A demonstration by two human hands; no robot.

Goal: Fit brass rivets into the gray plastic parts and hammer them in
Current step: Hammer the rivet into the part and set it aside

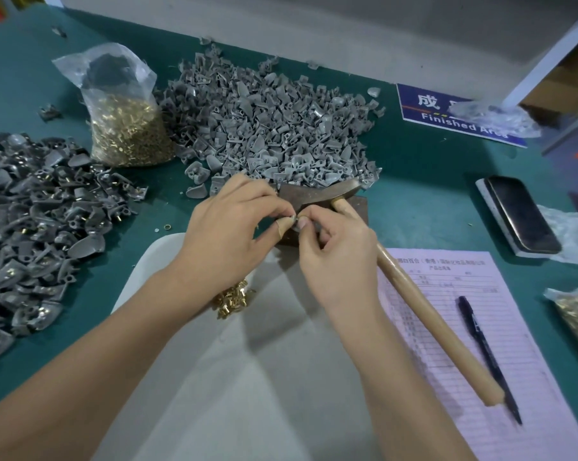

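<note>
Two bare hands meet over a green table (430, 181), seen from above. The left hand (227, 224) and the right hand (339, 251) touch fingertip to fingertip, each with thumb and forefinger curled tightly round one small gray plastic part (293, 218); it is mostly hidden, and whether a rivet sits in it cannot be told. The left thumb wears a tan wrap.

Just behind the hands lies a brown block (357, 207), with the dark metal head of a wooden-handled hammer (427, 307) resting on it. The handle runs toward the near right, across a pink printed form (480, 327). A black pen (487, 354) lies on the form beside the handle.

Beyond the block, far centre, is a large heap of loose gray plastic parts (267, 128). To its left stands a clear plastic bag of brass rivets (124, 128). At the far left edge lies a second heap of gray parts with brass rivets showing (38, 221). Below the left wrist, a small cluster of loose brass rivets (232, 299) rests on a white tray (154, 261).

On the right lie a dark phone (520, 216) and a blue sign reading "Finished Area" (447, 114).
</note>
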